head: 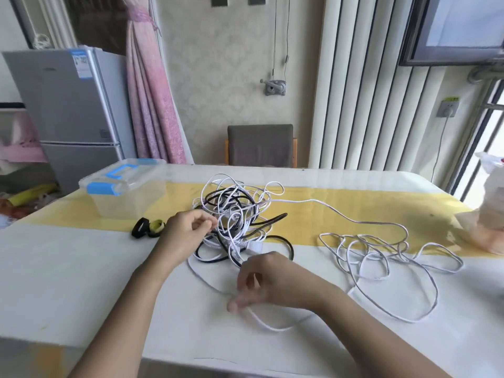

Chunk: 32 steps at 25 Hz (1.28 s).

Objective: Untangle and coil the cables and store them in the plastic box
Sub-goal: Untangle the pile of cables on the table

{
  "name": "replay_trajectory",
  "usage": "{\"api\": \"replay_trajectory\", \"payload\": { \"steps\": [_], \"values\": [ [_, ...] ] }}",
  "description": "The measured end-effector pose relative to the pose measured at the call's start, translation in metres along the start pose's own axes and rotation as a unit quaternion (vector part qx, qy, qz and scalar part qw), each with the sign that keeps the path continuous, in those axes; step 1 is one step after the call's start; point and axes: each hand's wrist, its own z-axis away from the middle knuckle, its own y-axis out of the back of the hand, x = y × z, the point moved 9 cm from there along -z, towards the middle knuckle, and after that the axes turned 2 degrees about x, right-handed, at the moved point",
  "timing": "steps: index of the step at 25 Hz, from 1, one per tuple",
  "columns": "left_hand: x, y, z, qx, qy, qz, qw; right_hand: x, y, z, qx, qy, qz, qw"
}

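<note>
The left hand [188, 227] reaches in from seven o'clock with the forearm flat over the table [81, 268]. Its fingers are curled and closed narrowly with the thumb on a strand of white cable [354, 221] at the nine o'clock edge of the tangle [234, 214]. The right hand [268, 279] lies at six o'clock of that tangle, knuckles up, its fingertips pinching a loop of the same white cable against the tabletop. The tangle sits mid-table on the yellow runner [341, 197], white strands knotted through a black cable [272, 219], with a white plug showing near its lower side. From it the white cable trails to three o'clock into loose, flat loops. The plastic box [122, 197], lid on with blue handle and latches, stands at ten o'clock, and black-and-yellow cable ties [148, 227] lie just below it.
</note>
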Motion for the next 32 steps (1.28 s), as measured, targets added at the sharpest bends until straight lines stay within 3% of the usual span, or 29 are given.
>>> {"api": "replay_trajectory", "payload": {
  "steps": [3,6,11,16,20,22,23,24,27,29,31,32],
  "values": [
    [0.002,-0.007,0.05,-0.097,-0.009,-0.001,0.995,-0.019,-0.018,0.011,0.03,0.056,0.061,0.996],
    [0.006,-0.032,0.092,-0.213,-0.025,-0.019,0.977,-0.01,0.002,0.023,0.054,0.009,-0.104,0.993],
    [0.006,-0.017,0.064,-0.081,-0.126,-0.111,0.982,-0.015,0.076,0.046,0.136,0.015,-0.203,0.97],
    [-0.005,-0.034,0.013,-0.071,-0.111,-0.219,0.967,-0.003,0.135,0.066,0.216,0.004,-0.262,0.941],
    [-0.012,-0.04,-0.01,-0.093,-0.049,-0.28,0.954,0.062,0.188,0.097,0.395,-0.101,-0.264,0.874],
    [-0.004,-0.04,-0.018,-0.113,-0.003,-0.318,0.941,0.102,0.207,0.123,0.498,-0.198,-0.139,0.832],
    [0.006,-0.043,-0.02,-0.131,0.006,-0.334,0.934,0.123,0.212,0.131,0.499,-0.266,-0.038,0.824],
    [0.023,-0.044,-0.02,-0.144,0.0,-0.345,0.927,0.139,0.209,0.133,0.441,-0.337,0.062,0.829],
    [0.08,-0.052,-0.027,-0.097,-0.093,-0.304,0.943,0.17,0.166,0.125,0.124,-0.45,0.246,0.85],
    [0.093,-0.076,-0.031,-0.128,-0.126,-0.274,0.945,0.155,0.141,0.119,0.052,-0.43,0.328,0.839],
    [0.065,-0.118,-0.031,-0.259,-0.073,-0.353,0.896,0.113,0.116,0.098,0.074,-0.332,0.412,0.846],
    [0.046,-0.134,-0.031,-0.313,-0.032,-0.4,0.861,0.093,0.1,0.087,0.093,-0.278,0.395,0.87]
  ]
}}
